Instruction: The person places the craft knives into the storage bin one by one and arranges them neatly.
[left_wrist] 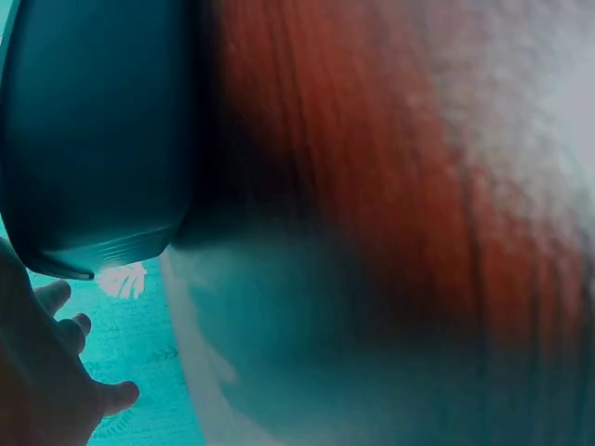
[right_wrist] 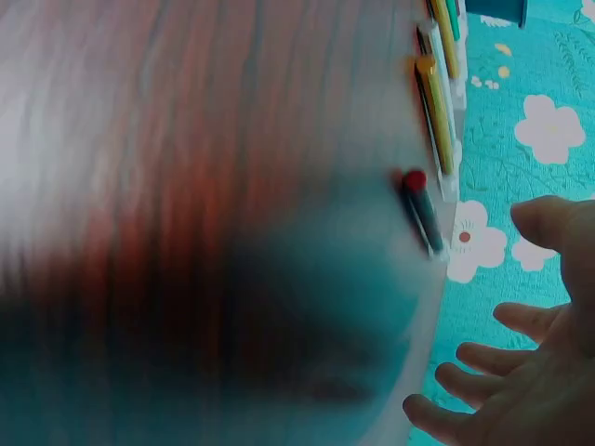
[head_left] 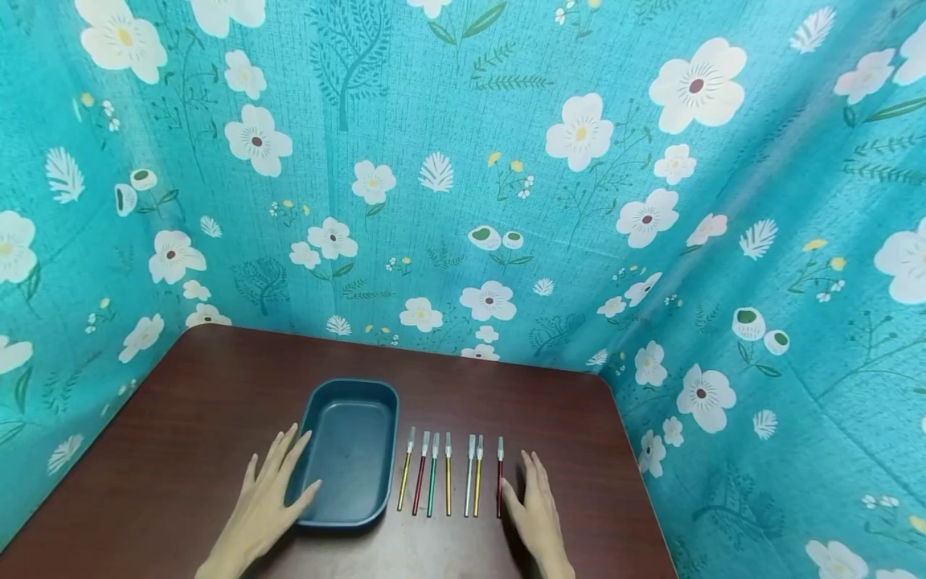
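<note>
A dark blue rectangular tray (head_left: 353, 462) lies on the table with nothing in it. My left hand (head_left: 262, 503) is at its left side, fingers spread, the thumb tip overlapping the tray in the head view; whether it touches, I cannot tell. To the tray's right, several slim craft knives with clear caps stand in a row, caps pointing away: gold, red, green and silver ones. The rightmost is a dark red craft knife (head_left: 499, 486). Just right of it is my right hand (head_left: 537, 515), holding nothing, its fingers extended and thumb apart in the right wrist view.
The dark brown wooden table (head_left: 239, 386) has rounded far corners. A turquoise flowered cloth (head_left: 463, 201) hangs behind it and along both sides. Glare brightens the near part of the tabletop.
</note>
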### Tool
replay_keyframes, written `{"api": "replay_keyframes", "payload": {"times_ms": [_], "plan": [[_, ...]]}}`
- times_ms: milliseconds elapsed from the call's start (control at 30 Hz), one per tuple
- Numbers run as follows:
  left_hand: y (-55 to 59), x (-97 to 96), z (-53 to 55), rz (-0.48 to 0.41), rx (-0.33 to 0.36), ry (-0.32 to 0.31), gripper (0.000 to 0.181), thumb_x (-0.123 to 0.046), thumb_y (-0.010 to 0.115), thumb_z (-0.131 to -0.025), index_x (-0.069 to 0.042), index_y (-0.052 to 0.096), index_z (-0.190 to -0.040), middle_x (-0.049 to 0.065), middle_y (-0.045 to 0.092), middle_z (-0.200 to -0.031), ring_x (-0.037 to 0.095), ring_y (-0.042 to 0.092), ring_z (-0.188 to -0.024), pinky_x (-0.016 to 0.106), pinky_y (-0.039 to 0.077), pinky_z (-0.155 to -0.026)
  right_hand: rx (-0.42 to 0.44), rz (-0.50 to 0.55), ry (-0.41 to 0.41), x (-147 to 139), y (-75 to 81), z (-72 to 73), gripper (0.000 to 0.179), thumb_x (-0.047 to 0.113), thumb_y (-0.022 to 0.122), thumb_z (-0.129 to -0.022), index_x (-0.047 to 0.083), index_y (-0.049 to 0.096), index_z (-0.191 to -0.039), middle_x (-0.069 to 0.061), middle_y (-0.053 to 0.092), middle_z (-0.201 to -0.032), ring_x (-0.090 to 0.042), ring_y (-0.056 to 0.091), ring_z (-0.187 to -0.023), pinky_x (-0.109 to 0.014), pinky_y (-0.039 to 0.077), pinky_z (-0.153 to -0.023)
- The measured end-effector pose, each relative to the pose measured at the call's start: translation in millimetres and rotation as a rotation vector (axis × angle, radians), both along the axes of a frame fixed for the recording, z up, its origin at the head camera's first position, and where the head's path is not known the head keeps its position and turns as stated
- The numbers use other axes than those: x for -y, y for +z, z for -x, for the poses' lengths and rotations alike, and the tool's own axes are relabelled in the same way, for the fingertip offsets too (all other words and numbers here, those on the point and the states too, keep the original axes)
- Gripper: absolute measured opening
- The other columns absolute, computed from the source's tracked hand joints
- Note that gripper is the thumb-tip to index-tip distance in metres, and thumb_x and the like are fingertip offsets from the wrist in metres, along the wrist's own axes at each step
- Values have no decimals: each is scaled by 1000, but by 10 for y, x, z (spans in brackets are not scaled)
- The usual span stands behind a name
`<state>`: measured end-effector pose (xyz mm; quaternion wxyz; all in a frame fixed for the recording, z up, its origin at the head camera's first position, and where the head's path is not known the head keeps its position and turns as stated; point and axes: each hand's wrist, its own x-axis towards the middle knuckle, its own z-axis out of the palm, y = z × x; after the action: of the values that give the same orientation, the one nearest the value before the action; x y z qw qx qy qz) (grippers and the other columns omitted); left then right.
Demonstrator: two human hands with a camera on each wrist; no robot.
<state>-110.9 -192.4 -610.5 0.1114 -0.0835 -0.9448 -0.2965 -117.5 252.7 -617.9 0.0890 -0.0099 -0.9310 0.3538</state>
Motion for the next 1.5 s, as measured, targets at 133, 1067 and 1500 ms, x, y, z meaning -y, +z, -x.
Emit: {"api": "replay_keyframes", "payload": {"times_ms": [133,1067,1500], "plan": [[7,-13,-15,13,19,6,90,-46,77,-95,-11,34,-166,18,26,-172,51,25,-154,81,18,-112,29,9,-32,93,-31,3,66,25,70,-103,-2,42,-157,-31,36,-163,-52,38,-148,-72,37,-112],[34,7,-65,93,211,-20,159,-92,78,-57,-5,8,-170,28,21,-171,51,22,-154,81,14,-115,-179,-28,-221,434,-165,46,52,-13,83,-72,-1,69,-120,-10,65,-95,-23,66,-73,-50,56,-67],[8,6,-56,81,198,-24,158,-91,78,-57,-7,9,-170,26,20,-172,49,23,-155,81,16,-115,-73,-86,-324,416,-43,128,29,-4,78,-66,-5,72,-95,-3,71,-70,-35,71,-65,-53,57,-63]]}}
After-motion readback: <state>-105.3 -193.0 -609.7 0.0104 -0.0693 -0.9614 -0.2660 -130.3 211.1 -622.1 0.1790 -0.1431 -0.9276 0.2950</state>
